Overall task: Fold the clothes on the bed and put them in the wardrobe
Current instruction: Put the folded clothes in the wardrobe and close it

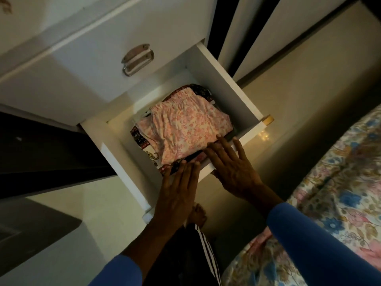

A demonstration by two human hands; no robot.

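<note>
A white wardrobe drawer (224,83) stands pulled out below me. Inside lies a folded pink floral garment (181,126) on top of darker patterned folded clothes (142,139). My left hand (177,190) rests flat on the drawer's front edge, fingers together, holding nothing. My right hand (231,164) lies over the same front edge, fingers spread, with its fingertips touching the near edge of the pink garment.
A closed drawer with a metal handle (137,59) sits above the open one. The bed with a floral sheet (338,182) is at the right. Pale floor (299,112) lies between the bed and the wardrobe. My bare foot (196,215) stands under the drawer.
</note>
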